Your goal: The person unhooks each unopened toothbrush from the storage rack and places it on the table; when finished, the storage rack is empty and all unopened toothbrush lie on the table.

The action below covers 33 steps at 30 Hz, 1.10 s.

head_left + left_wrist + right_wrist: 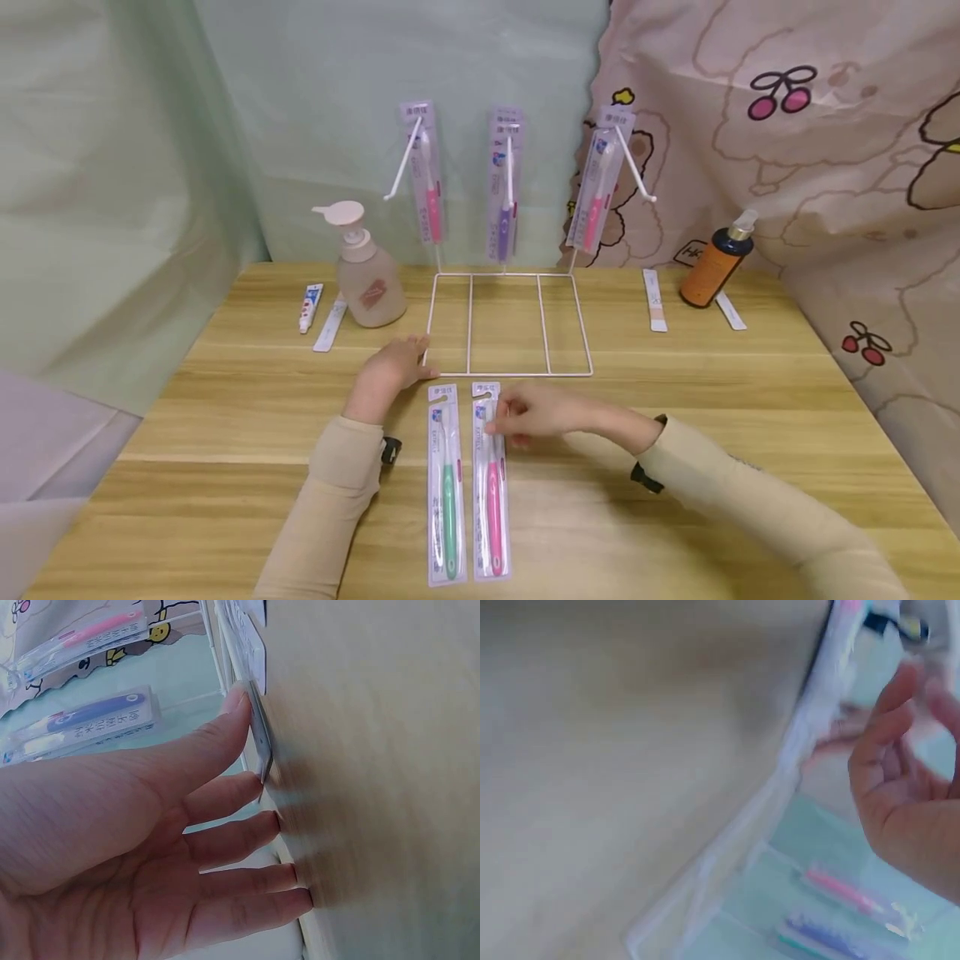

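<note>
On the table, two packaged toothbrushes lie side by side: a green one and a pink one, heads toward the rack. My left hand rests at the front left corner of the white wire display rack. Its fingers look straight in the left wrist view, tips on the tabletop, thumb by a thin card edge. My right hand is over the upper right edge of the pink toothbrush's package, fingers loosely bent. The blurred right wrist view shows nothing between them; whether they touch the package I cannot tell.
Packaged toothbrushes hang from the rack's left, middle and right hooks. A pump bottle, small toothpaste tube and white sachet stand or lie left. An orange bottle and another sachet are right.
</note>
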Tool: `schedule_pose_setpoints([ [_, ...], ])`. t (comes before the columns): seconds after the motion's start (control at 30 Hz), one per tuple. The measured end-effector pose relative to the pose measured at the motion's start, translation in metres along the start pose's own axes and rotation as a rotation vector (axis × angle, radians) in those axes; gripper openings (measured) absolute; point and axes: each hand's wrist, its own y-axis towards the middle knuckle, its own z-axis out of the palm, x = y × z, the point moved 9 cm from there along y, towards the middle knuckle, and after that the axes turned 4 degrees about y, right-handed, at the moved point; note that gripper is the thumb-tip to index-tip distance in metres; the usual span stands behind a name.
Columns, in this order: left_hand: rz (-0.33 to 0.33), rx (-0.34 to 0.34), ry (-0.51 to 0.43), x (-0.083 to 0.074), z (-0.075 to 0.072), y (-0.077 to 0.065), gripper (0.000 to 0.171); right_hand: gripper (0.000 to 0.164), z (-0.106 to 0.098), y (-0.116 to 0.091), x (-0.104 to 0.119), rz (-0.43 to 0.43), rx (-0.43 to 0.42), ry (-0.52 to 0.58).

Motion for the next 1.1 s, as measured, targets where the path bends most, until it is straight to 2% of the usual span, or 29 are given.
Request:
schedule_pose_setpoints([
  [0.1,-0.002,-0.002,-0.003,0.001,0.001,0.001,0.070,0.018,-0.032,0.016,0.015,-0.098,-0.175,-0.059],
  [0.17,-0.009,-0.004,-0.007,0.002,0.001,0.001,0.070,0.023,-0.051,0.029,0.023,-0.135,-0.277,-0.063],
  [0.3,-0.018,0.001,-0.005,0.004,0.002,0.002,0.071,0.037,-0.082,0.061,0.031,-0.173,-0.422,0.016],
  [0.43,-0.019,0.001,0.002,0.005,0.003,0.003,0.070,0.043,-0.107,0.095,0.032,-0.188,-0.526,0.139],
  [0.53,-0.021,0.000,0.001,0.004,0.003,0.003,0.071,0.048,-0.118,0.118,0.031,-0.169,-0.575,0.251],
  [0.63,-0.023,-0.005,-0.002,0.003,0.002,0.003,0.071,0.054,-0.124,0.136,0.033,-0.152,-0.617,0.304],
  [0.77,-0.027,-0.001,-0.002,0.002,0.002,0.004,0.071,0.062,-0.132,0.153,0.041,-0.150,-0.704,0.236],
  [0.9,-0.029,0.005,0.000,0.002,0.003,0.004,0.072,0.067,-0.144,0.161,0.048,-0.112,-0.834,0.146],
  [1.0,-0.029,0.002,0.004,0.002,0.003,0.003,0.071,0.070,-0.154,0.169,0.050,-0.067,-0.910,0.140],
  [1.1,-0.022,0.001,0.009,0.003,0.004,0.001,0.070,0.071,-0.162,0.177,0.052,-0.019,-0.950,0.142],
])
